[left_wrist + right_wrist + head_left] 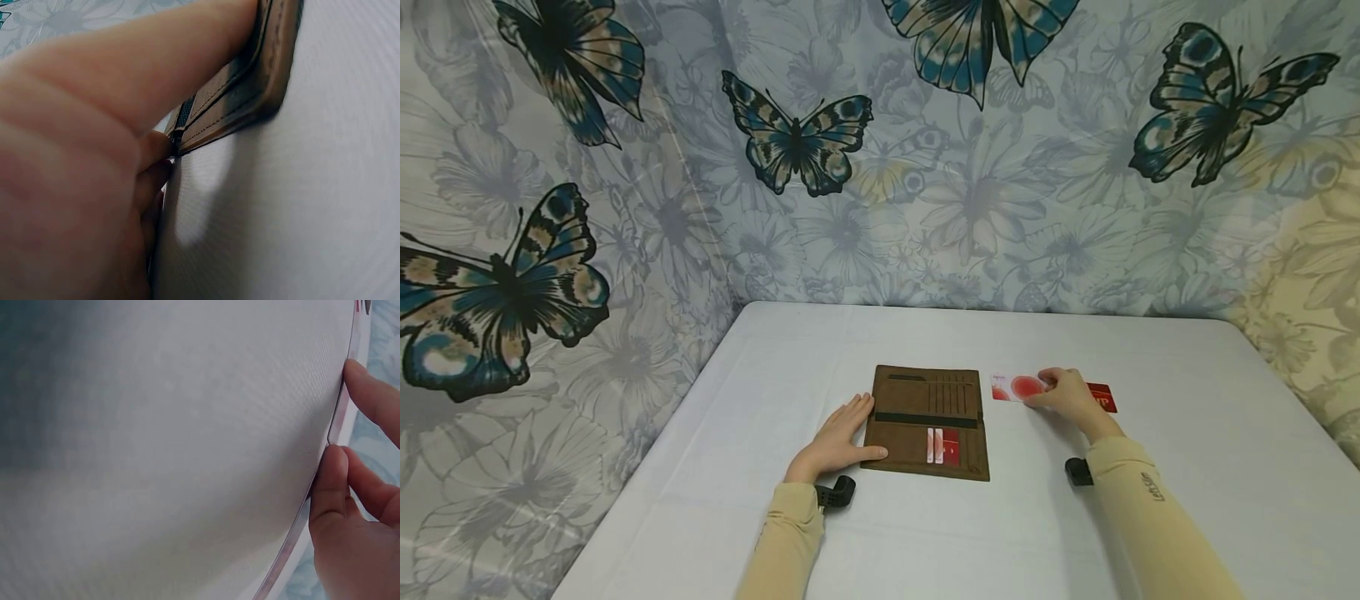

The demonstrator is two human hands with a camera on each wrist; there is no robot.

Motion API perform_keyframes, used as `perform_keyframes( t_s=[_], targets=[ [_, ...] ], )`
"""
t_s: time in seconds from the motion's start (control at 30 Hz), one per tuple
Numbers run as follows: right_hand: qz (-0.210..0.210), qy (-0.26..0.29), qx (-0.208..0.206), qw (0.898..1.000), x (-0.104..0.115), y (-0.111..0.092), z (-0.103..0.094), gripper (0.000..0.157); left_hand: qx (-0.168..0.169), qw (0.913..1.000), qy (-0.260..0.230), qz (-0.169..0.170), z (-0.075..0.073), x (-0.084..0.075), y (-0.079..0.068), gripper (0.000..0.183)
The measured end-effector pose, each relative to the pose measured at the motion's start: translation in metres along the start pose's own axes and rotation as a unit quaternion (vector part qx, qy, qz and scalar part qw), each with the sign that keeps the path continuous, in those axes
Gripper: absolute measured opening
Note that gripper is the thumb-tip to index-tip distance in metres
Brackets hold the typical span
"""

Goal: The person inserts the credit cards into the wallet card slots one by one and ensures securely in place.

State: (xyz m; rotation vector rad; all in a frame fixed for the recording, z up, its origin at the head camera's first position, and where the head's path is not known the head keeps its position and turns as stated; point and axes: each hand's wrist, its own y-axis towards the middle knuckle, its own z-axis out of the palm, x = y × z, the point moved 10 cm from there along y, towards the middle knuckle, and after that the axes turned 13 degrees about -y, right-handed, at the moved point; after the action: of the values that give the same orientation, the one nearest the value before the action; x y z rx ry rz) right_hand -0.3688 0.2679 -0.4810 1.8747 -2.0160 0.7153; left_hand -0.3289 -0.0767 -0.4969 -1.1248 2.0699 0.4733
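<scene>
Yellow sleeves lie nearest. The left hand lies loose against the wallet, mid-tabletop. Toward its right edge, the right hand pinches a card; hold its sides gently.

I see the person's left hand spread, thumb away from the fingers; the right hand has bent fingers, both forearms slanting inward.
</scene>
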Motion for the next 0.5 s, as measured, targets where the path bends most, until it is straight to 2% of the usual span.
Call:
perform_keyframes(
  t_s=[0.23, 0.5],
  targets=[
    [0.015, -0.008, 0.008, 1.0, -0.0001, -0.0005, -0.0001, 0.061, 0.001, 1.0, 0.0, -0.004, 0.0, -0.0003, -0.0001, 0.091],
    [0.012, -0.032, 0.01, 0.999, 0.0043, -0.0009, -0.002, 0.059, -0.002, 1.0, -0.006, 0.005, -0.0014, -0.0024, -0.001, 0.09]
  ],
)
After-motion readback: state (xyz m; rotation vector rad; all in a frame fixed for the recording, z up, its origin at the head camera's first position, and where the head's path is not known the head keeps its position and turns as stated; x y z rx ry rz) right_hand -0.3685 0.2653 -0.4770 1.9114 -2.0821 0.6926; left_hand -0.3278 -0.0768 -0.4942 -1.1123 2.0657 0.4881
